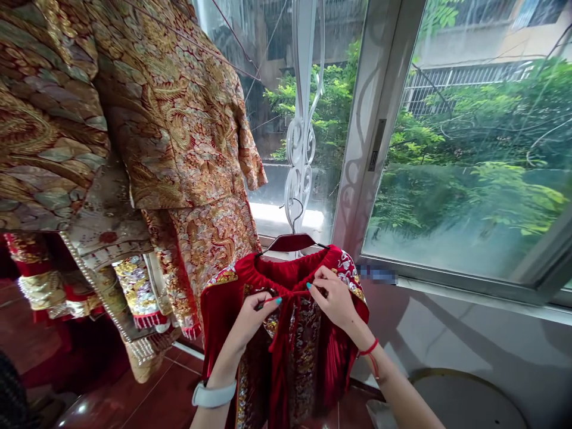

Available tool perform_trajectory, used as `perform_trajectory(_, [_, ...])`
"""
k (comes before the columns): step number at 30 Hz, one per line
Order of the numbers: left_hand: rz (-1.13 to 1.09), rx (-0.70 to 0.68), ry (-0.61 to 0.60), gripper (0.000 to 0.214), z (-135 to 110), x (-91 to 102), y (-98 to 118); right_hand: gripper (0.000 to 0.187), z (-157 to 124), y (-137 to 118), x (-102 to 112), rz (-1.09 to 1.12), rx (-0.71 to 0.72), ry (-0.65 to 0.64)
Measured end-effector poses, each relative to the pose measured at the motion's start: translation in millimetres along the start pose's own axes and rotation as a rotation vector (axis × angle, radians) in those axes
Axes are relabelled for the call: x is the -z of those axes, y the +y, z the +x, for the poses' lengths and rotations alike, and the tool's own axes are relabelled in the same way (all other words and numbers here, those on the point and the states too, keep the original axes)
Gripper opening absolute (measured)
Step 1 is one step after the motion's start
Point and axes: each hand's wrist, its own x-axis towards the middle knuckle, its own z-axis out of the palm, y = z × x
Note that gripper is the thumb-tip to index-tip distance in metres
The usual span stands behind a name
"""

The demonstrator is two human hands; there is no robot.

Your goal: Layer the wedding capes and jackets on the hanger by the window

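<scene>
A red velvet garment [218, 333] with gold and silver embroidery hangs on a dark hanger [292, 242] in front of me. Its gathered neckline has a thin red drawstring, and long red ties trail down the front. My left hand [257, 313], fingers pinched, holds the drawstring left of the neckline's middle. On the other side my right hand [330, 295] is closed at the neckline, pinching the same red drawstring near the silver embroidered shoulder. The exact grip of the right fingertips is partly hidden by the hand.
Gold-and-red brocade garments [192, 119] hang close on the left, with beaded and fringed pieces below. Behind stand a white scrolled metal rack [300, 149] and a sliding window [469, 167]. A round-topped object [465, 399] is at lower right. The floor [147, 387] is red tile.
</scene>
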Motion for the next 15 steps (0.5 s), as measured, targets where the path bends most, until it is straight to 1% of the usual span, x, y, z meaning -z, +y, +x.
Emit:
perform_trajectory(1, [0.182, -0.080, 0.064, 0.040, -0.6, 2.4, 4.1, 0.032, 0.2, 0.1, 6.0, -0.168, 0.083, 0.027])
perform_trajectory(2, [0.361, -0.168, 0.152, 0.040, -1.7, 4.5, 7.6, 0.030, -0.5, 0.2, 10.2, -0.291, 0.139, 0.061])
perform_trajectory(3, [0.529, -0.259, 0.242, 0.037, -3.0, 6.2, 9.9, 0.028, -1.8, 0.2, 12.1, -0.368, 0.171, 0.088])
perform_trajectory(5, [0.790, -0.426, 0.401, 0.029, -4.6, 6.6, 10.1, 0.025, -6.1, -0.7, 8.5, -0.391, 0.170, 0.128])
perform_trajectory(6, [0.856, -0.484, 0.465, 0.027, -4.6, 5.0, 8.2, 0.025, -8.3, -1.8, 3.7, -0.333, 0.131, 0.143])
perform_trajectory(7, [0.876, -0.520, 0.522, 0.025, -3.9, 2.2, 5.4, 0.025, -10.3, -3.3, -2.5, -0.221, 0.066, 0.152])
perform_trajectory(9, [0.790, -0.535, 0.608, 0.023, -1.1, -5.5, -1.0, 0.029, -12.6, -6.6, -15.3, 0.153, -0.118, 0.119])
perform_trajectory(11, [0.609, -0.522, 0.632, 0.022, 2.2, -11.2, -6.5, 0.031, -12.3, -8.5, -23.1, 0.578, -0.308, 0.008])
perform_trajectory(12, [0.532, -0.519, 0.629, 0.022, 3.6, -11.4, -8.7, 0.030, -11.4, -8.6, -23.6, 0.725, -0.375, -0.056])
perform_trajectory(13, [0.486, -0.523, 0.620, 0.021, 4.7, -9.3, -10.8, 0.029, -10.1, -8.1, -21.7, 0.787, -0.406, -0.111])
perform_trajectory(14, [0.475, -0.531, 0.608, 0.020, 5.5, -4.9, -12.9, 0.029, -8.8, -7.5, -17.8, 0.754, -0.395, -0.148])
perform_trajectory(15, [0.486, -0.541, 0.588, 0.018, 6.1, 1.2, -15.3, 0.029, -7.6, -7.1, -12.6, 0.644, -0.345, -0.162])
